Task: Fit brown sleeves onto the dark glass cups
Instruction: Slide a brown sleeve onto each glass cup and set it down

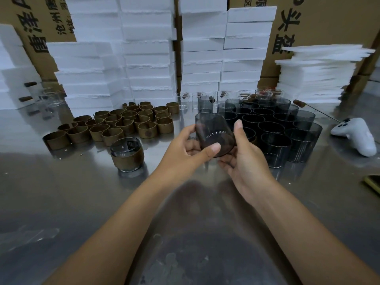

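Grips one dark glass cup [213, 124] in both hands, lifted clear of the bench [82, 198] and tipped so the mouth faces far and the base faces near. Curls the left hand [183, 149] round the left wall, thumb pinching against the base; curls the right hand [246, 167] round the right wall, thumb up the side. Shows a brownish band at the near end, likely a sleeve partly on, though cannot say for sure. Has the loose brown sleeves [123, 124] clustered far left, one finished cup [126, 155] standing nearer beside them, and the bare dark cups [275, 128] packed just right of the hands. Risks a slip from pushing a tight sleeve along smooth, tilted glass, and with it a knock against the packed cups or a drop onto the bench. Risks also a crooked, jammed sleeve from pressing harder on one side of the grip than the other.
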The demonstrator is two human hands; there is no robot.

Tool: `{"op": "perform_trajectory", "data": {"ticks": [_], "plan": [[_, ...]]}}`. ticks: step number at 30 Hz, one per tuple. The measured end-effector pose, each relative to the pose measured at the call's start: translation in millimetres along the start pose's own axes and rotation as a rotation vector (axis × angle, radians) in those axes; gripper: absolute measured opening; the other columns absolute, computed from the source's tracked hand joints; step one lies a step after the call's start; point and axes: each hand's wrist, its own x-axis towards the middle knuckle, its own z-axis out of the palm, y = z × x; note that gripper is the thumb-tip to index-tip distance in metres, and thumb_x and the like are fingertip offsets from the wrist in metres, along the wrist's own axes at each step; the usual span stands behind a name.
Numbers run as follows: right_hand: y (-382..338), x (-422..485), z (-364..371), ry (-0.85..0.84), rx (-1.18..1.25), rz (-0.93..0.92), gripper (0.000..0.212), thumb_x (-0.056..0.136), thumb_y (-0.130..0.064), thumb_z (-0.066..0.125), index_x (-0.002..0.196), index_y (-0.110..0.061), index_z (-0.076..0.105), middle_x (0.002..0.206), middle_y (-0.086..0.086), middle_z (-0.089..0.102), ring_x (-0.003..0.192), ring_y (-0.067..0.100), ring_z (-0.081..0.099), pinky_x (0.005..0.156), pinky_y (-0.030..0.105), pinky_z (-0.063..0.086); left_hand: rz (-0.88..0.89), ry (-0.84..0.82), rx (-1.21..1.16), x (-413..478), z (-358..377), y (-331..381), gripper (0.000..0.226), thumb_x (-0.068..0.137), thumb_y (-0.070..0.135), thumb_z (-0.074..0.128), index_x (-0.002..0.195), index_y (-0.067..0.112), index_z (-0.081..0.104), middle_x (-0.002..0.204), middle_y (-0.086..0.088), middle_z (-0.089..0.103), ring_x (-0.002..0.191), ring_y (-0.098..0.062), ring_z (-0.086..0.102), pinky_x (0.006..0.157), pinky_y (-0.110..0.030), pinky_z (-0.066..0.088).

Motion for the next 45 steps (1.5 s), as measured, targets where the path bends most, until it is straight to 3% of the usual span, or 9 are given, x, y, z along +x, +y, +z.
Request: {"op": "perform_trajectory", "data": {"ticks": [3,7,10,20,27,34,38,42,45], "plan": [[0,-2,3,-0.052,-0.091,-0.046,0.045,0.068,-0.069,0.051,0.074,-0.033,0.077,0.075,-0.007,0.074,0.067,0.000,0.067,0.061,0.017,0.047,-0.019,0.047,-0.066,-1,-1,2,0.040,0.080,0.030,0.066,0.115,0.013,0.057,0.077,0.002,0.072,0.065,-0.005,0.064,0.062,-0.015,0.052],[3,-3,3,-0.083,-0.162,-0.093,0.077,0.052,-0.065,0.065,0.119,-0.027,0.066,0.105,-0.004,0.072,0.095,0.005,0.065,0.082,0.027,0.051,-0.060,0.087,-0.077,1,-3,2,0.049,0.066,0.051,0.063,0.104,0.020,0.066,0.081,0.006,0.069,0.071,-0.004,0.064,0.073,-0.021,0.054],[2,-4,3,-0.078,-0.159,-0.075,0.076,0.062,-0.050,0.071,0.131,-0.021,0.055,0.115,-0.002,0.069,0.105,0.010,0.066,0.094,0.033,0.050,-0.085,0.086,-0.084,2,-5,1,0.045,0.065,0.056,0.061,0.094,0.023,0.071,0.083,0.008,0.070,0.080,-0.006,0.065,0.077,-0.021,0.055],[3,-2,3,0.025,-0.128,-0.057,0.060,0.073,-0.045,0.073,0.124,-0.018,0.058,0.101,-0.004,0.072,0.088,0.004,0.069,0.078,0.023,0.049,-0.152,0.009,-0.050,3,-4,0,0.050,0.064,0.058,0.060,0.097,0.023,0.071,0.095,0.003,0.074,0.083,-0.010,0.066,0.085,-0.032,0.048],[4,-1,4,0.056,-0.106,-0.064,0.059,0.071,-0.046,0.074,0.121,-0.019,0.059,0.094,-0.007,0.072,0.083,0.003,0.070,0.076,0.022,0.048,-0.132,0.079,-0.021,1,-2,0,0.068,0.064,0.055,0.061,0.121,0.018,0.059,0.096,0.003,0.073,0.083,-0.009,0.068,0.085,-0.032,0.052],[-1,0,4,0.055,0.018,-0.010,0.050,0.084,-0.037,0.067,0.123,-0.007,0.059,0.103,0.003,0.073,0.086,0.011,0.072,0.068,0.015,0.053,-0.184,0.158,-0.080,14,-8,6,0.054,0.099,0.051,0.019,0.106,0.023,0.064,0.106,-0.002,0.068,0.093,-0.014,0.063,0.087,-0.032,0.047],[-3,-1,3,0.076,0.048,0.016,0.049,0.083,-0.037,0.067,0.122,-0.007,0.060,0.098,0.000,0.074,0.085,0.011,0.072,0.070,0.018,0.050,-0.097,0.269,0.252,38,-32,3,0.017,0.098,0.029,0.049,0.108,0.021,0.060,0.105,0.006,0.062,0.104,-0.015,0.059,0.090,-0.029,0.045],[-3,-1,4,0.043,0.062,0.038,0.050,0.082,-0.036,0.067,0.123,-0.008,0.059,0.101,0.001,0.074,0.086,0.011,0.072,0.071,0.017,0.053,-0.129,0.268,0.698,71,-58,-2,0.037,0.096,0.020,0.052,0.132,0.011,0.049,0.131,-0.006,0.055,0.105,-0.018,0.054,0.083,-0.028,0.040],[-2,0,5,0.025,0.070,0.052,0.053,0.082,-0.035,0.067,0.127,-0.007,0.057,0.104,0.002,0.073,0.088,0.011,0.072,0.075,0.018,0.052,-0.263,0.237,1.100,92,-72,-7,0.029,0.093,0.020,0.050,0.119,0.006,0.050,0.110,-0.012,0.059,0.094,-0.030,0.057,0.074,-0.035,0.045]]}}
